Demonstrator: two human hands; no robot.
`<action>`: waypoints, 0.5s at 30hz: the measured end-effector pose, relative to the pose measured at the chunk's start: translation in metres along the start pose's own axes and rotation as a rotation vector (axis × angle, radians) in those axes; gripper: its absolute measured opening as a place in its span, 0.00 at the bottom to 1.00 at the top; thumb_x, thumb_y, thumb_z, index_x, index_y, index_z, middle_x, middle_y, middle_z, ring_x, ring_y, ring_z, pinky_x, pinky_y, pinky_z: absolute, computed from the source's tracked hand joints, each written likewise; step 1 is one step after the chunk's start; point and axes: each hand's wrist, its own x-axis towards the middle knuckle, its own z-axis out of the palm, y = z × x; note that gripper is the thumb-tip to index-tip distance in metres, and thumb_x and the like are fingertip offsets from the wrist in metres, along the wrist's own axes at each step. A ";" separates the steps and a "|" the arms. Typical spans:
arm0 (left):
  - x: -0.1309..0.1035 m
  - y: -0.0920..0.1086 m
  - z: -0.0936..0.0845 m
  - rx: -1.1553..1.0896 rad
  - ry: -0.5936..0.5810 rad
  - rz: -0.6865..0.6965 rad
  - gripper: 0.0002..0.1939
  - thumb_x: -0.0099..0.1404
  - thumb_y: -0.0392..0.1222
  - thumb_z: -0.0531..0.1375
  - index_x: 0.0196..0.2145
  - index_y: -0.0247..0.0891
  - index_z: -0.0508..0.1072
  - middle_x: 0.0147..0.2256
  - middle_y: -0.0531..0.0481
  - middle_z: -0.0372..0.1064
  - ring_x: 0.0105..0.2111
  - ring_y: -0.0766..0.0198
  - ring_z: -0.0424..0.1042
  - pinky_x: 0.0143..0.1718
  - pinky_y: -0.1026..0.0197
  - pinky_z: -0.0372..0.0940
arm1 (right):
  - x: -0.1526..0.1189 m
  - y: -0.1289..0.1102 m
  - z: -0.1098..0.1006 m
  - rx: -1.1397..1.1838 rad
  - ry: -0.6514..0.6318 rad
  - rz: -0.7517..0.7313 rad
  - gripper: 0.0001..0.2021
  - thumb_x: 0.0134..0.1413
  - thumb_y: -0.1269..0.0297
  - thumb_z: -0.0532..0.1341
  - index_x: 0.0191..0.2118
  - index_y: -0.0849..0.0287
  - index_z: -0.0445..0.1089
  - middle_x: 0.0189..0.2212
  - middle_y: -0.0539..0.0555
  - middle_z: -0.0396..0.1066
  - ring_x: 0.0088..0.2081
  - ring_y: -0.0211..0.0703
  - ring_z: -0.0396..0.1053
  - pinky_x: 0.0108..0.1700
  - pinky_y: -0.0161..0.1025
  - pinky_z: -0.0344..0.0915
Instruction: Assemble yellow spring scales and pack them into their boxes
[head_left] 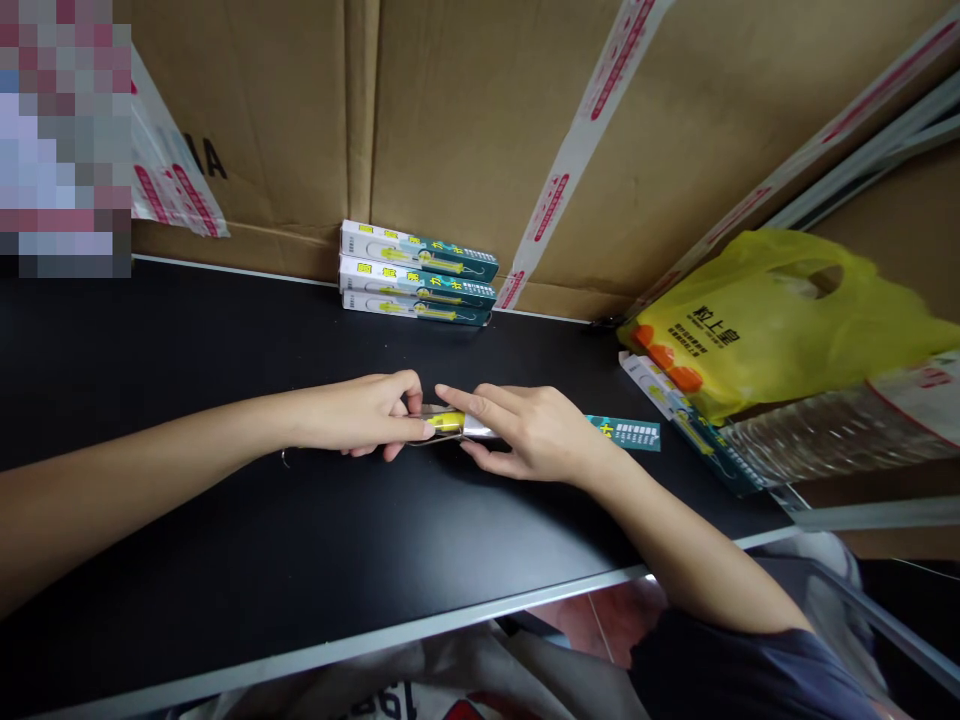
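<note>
My left hand [364, 408] is closed on a yellow spring scale [448, 422], with thumb and fingers pinching its body. A thin metal hook [285, 458] shows just beneath my left wrist. My right hand [536, 430] lies over a long narrow spring-scale box [630, 434], gripping it near its left end. The box's teal printed end sticks out to the right of that hand. Part of the scale lies at the box's left end; my fingers hide how far it reaches inside.
Three similar boxes [416, 285] are stacked against a large taped cardboard carton [465, 120]. On the right, another box [694, 435] lies beside a yellow plastic bag [750, 310] and a clear ribbed container [810, 435]. The black tabletop [300, 570] has a pale front edge.
</note>
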 end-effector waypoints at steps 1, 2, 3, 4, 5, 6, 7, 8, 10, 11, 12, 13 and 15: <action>0.000 0.000 0.000 -0.019 -0.013 -0.008 0.16 0.63 0.55 0.54 0.38 0.42 0.56 0.23 0.57 0.69 0.13 0.71 0.58 0.14 0.66 0.52 | 0.000 -0.001 0.000 -0.005 0.006 -0.012 0.27 0.63 0.59 0.52 0.65 0.60 0.52 0.38 0.56 0.71 0.34 0.43 0.70 0.31 0.37 0.63; 0.000 0.001 0.001 -0.034 -0.027 -0.010 0.15 0.63 0.55 0.54 0.38 0.42 0.56 0.23 0.57 0.69 0.13 0.70 0.58 0.14 0.66 0.52 | 0.000 -0.001 0.001 -0.010 0.008 -0.025 0.27 0.63 0.58 0.51 0.65 0.60 0.51 0.38 0.56 0.71 0.34 0.43 0.70 0.32 0.37 0.63; 0.000 0.001 0.001 -0.044 -0.042 -0.011 0.15 0.63 0.54 0.54 0.38 0.42 0.56 0.23 0.57 0.69 0.14 0.70 0.58 0.14 0.66 0.52 | 0.001 -0.002 0.001 -0.016 0.009 -0.037 0.27 0.63 0.58 0.51 0.65 0.61 0.51 0.38 0.56 0.71 0.33 0.43 0.70 0.32 0.38 0.63; 0.000 0.001 0.002 -0.048 -0.052 -0.012 0.15 0.63 0.55 0.55 0.38 0.42 0.56 0.23 0.57 0.69 0.14 0.70 0.58 0.14 0.66 0.52 | 0.001 -0.003 0.002 -0.021 0.008 -0.046 0.27 0.63 0.57 0.51 0.65 0.61 0.50 0.37 0.55 0.72 0.33 0.43 0.70 0.32 0.38 0.63; -0.001 0.001 0.003 -0.042 -0.051 -0.014 0.16 0.63 0.55 0.55 0.38 0.42 0.56 0.23 0.57 0.68 0.14 0.70 0.58 0.14 0.66 0.52 | 0.002 -0.004 0.003 -0.025 0.006 -0.054 0.28 0.64 0.57 0.51 0.65 0.61 0.50 0.37 0.55 0.72 0.33 0.43 0.70 0.32 0.38 0.63; -0.001 0.002 0.005 -0.027 -0.036 -0.013 0.17 0.63 0.56 0.55 0.38 0.42 0.56 0.23 0.57 0.68 0.14 0.70 0.58 0.14 0.66 0.53 | 0.002 -0.005 0.004 -0.030 0.003 -0.060 0.28 0.64 0.56 0.51 0.65 0.61 0.50 0.36 0.55 0.71 0.33 0.43 0.70 0.32 0.38 0.63; -0.002 0.002 0.007 -0.002 -0.009 -0.008 0.18 0.62 0.57 0.55 0.39 0.42 0.56 0.24 0.57 0.68 0.14 0.70 0.59 0.15 0.66 0.53 | 0.003 -0.006 0.005 -0.033 0.001 -0.064 0.28 0.64 0.55 0.50 0.65 0.62 0.50 0.36 0.55 0.71 0.33 0.43 0.70 0.32 0.38 0.63; -0.003 0.003 0.009 0.029 0.026 0.005 0.18 0.62 0.57 0.55 0.40 0.42 0.57 0.24 0.57 0.69 0.15 0.70 0.60 0.15 0.66 0.53 | 0.004 -0.007 0.006 -0.035 0.001 -0.067 0.29 0.64 0.53 0.50 0.65 0.62 0.50 0.36 0.55 0.71 0.32 0.43 0.70 0.32 0.38 0.64; -0.004 0.004 0.015 0.092 0.120 0.056 0.20 0.62 0.57 0.56 0.43 0.41 0.58 0.26 0.55 0.70 0.19 0.68 0.65 0.18 0.65 0.56 | 0.005 -0.010 0.010 -0.024 0.014 -0.076 0.30 0.64 0.50 0.50 0.65 0.63 0.50 0.36 0.56 0.71 0.33 0.44 0.70 0.32 0.39 0.64; -0.004 0.005 0.018 0.115 0.163 0.081 0.20 0.61 0.56 0.56 0.45 0.41 0.59 0.27 0.55 0.71 0.21 0.66 0.68 0.20 0.65 0.58 | 0.006 -0.012 0.012 -0.014 0.024 -0.079 0.32 0.63 0.47 0.50 0.65 0.63 0.50 0.36 0.57 0.71 0.33 0.44 0.70 0.32 0.39 0.64; -0.004 0.005 0.020 0.126 0.196 0.100 0.22 0.61 0.54 0.57 0.48 0.41 0.58 0.29 0.54 0.71 0.24 0.65 0.70 0.22 0.65 0.59 | 0.007 -0.013 0.013 -0.001 0.032 -0.080 0.34 0.62 0.45 0.51 0.65 0.64 0.50 0.36 0.57 0.72 0.33 0.45 0.70 0.32 0.39 0.65; -0.004 0.005 0.021 0.124 0.216 0.111 0.24 0.61 0.52 0.57 0.51 0.41 0.57 0.30 0.54 0.72 0.25 0.65 0.71 0.24 0.65 0.60 | 0.007 -0.014 0.015 0.014 0.037 -0.076 0.36 0.60 0.43 0.51 0.64 0.65 0.50 0.37 0.58 0.72 0.34 0.46 0.71 0.33 0.40 0.66; -0.002 0.004 0.021 0.091 0.206 0.107 0.28 0.61 0.50 0.56 0.56 0.42 0.53 0.29 0.55 0.72 0.24 0.64 0.72 0.25 0.64 0.61 | 0.008 -0.013 0.015 0.040 0.033 -0.047 0.40 0.57 0.38 0.52 0.64 0.66 0.50 0.39 0.60 0.73 0.35 0.48 0.72 0.35 0.41 0.67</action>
